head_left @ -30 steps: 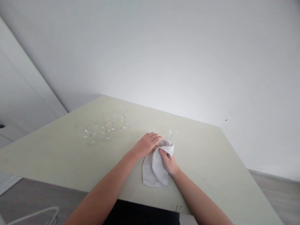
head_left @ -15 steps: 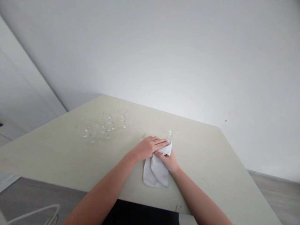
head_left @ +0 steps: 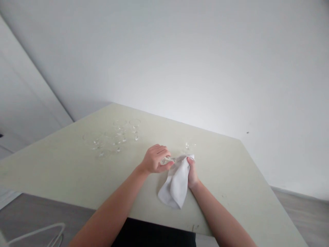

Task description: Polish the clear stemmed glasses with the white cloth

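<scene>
Between my hands a small clear stemmed glass [head_left: 169,159] lies sideways above the table. The fingers and thumb of my left hand [head_left: 156,159] are closed round its left end. A white cloth [head_left: 177,183] hangs from my right hand [head_left: 192,173], whose thumb presses the cloth near the glass's right end. The cloth covers part of the glass, and the fingers of my right hand are mostly hidden behind it. Just beyond the cloth another clear glass [head_left: 187,145] stands on the table.
Several clear stemmed glasses [head_left: 136,129] stand grouped on the left part of the pale table [head_left: 226,171]. A white wall [head_left: 205,68] runs behind the table. At the lower left, a white curved tube or bar [head_left: 38,233] shows beside the table.
My left hand has moved off the cloth to the left and now grips the glass's left end. My right hand has shifted slightly right with the cloth, uncovering more of the glass.
</scene>
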A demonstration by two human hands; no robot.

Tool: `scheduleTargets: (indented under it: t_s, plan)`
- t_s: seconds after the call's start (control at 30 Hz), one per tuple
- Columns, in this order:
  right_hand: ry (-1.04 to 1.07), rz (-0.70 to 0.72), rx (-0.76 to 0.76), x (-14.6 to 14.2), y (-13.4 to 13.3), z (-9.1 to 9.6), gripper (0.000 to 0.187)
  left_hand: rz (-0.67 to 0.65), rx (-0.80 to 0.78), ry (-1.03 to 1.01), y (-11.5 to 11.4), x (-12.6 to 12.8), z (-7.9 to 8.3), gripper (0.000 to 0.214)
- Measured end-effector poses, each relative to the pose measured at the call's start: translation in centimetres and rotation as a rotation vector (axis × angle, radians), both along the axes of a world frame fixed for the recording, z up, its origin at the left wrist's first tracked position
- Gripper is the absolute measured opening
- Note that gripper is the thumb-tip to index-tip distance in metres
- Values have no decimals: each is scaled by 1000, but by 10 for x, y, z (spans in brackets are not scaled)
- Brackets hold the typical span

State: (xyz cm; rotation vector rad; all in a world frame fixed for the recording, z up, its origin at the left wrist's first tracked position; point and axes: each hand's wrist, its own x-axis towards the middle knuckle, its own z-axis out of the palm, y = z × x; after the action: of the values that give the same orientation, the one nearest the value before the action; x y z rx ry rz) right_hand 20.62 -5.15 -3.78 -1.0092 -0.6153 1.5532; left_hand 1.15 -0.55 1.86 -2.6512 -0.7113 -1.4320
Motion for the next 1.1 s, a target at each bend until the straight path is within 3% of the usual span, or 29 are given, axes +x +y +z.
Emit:
scheduleTargets:
  t_s: [0.1,0.23,0.37,0.5,0.63,0.83,0.93,1.1]
  plan:
    - [-7,60,-16,1,0,-2,53,-34,-76,-107,-3,1,-3,27]
    - [-139,-26,66,1,-1,-5,50,25,-417,-141,0,5,-3,37]
    - [-389,-48,281,-1,-2,-4,48,168,-723,-156,11,8,-6,47]
    - [-609,-108,427,-4,-4,-1,47,209,-856,-147,19,7,-10,53]
    - [-515,-135,374,-5,-4,-1,49,140,-788,-137,13,7,-5,47]
    - [-151,12,51,-7,-4,-1,47,-9,-401,-144,-1,5,0,26]
    - [-190,24,73,-8,-5,-1,48,-15,-316,-195,-1,5,-3,28]
    - [-317,30,232,-8,-6,-2,47,52,-355,-224,3,6,-3,33]
